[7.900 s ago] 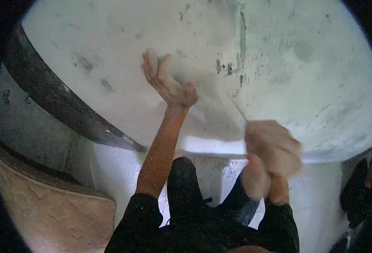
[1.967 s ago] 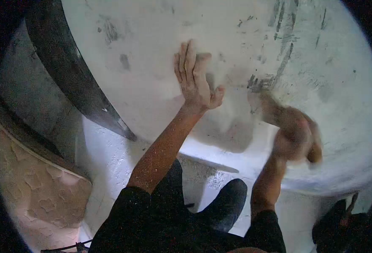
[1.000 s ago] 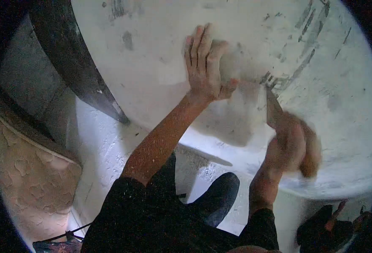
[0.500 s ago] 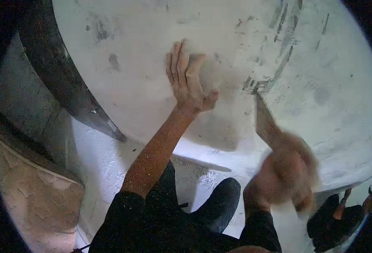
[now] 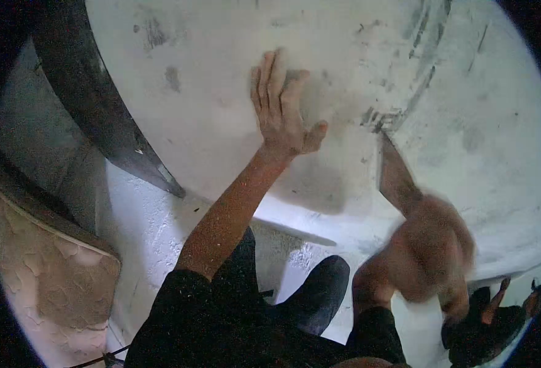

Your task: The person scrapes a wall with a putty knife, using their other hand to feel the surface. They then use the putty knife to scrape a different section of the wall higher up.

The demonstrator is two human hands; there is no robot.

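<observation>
On the large whitish surface point(image 5: 221, 122), marked with dark smudges and scrapes, my left hand point(image 5: 283, 116) lies flat with its fingers spread. My right hand point(image 5: 427, 251), blurred by motion, is closed round the near end of a flat, wedge-shaped blade point(image 5: 398, 175). The blade's narrow tip touches the surface beside a cluster of dark scratch marks point(image 5: 381, 119). Whether the blade has a handle is hidden inside the fist.
A dark curved edge piece point(image 5: 92, 104) borders the surface on the left. A quilted beige pad point(image 5: 56, 270) lies at the lower left on the floor. At the lower right another person in dark clothes point(image 5: 485, 331) is partly visible.
Both hands and the surface appear slightly shifted to the right in view. My left hand's thumb is spread a little wider. The blade's tip stays by the dark scratch marks.
</observation>
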